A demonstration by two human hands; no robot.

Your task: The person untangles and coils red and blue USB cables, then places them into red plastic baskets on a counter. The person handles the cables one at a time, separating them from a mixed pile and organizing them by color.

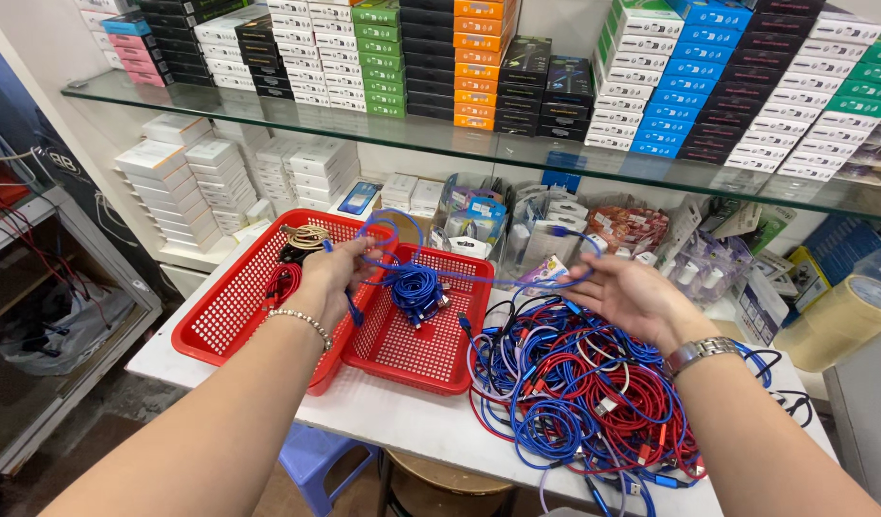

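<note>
Nearest the camera, two bare forearms reach out over a white tabletop (383,412), one with a bead bracelet, the other with a metal watch. On the right side lies a large loose tangle of cables (574,393), blue and red mixed with a few white ones, unsorted and spilling toward the table edge. Just beyond it the right hand (627,292) is open, palm turned inward, fingers spread, with the far end of a blue cable (517,278) draped across its fingers. That cable runs leftward to the left hand (337,273), which is closed around it, pinching a loop that rises above the knuckles. Under the left hand sits a small red basket (416,349) holding a modest bundle of coiled blue cables (416,287); beside it, touching, a larger red basket (234,306) holds a few coiled red and pale ones. Judging by the heap against the small coils, only a little looks sorted and most remains. Farther back stand packets of small accessories, stacks of white boxes, a roll of tape (837,321), and a glass shelf (479,144) lined with coloured boxes.
</note>
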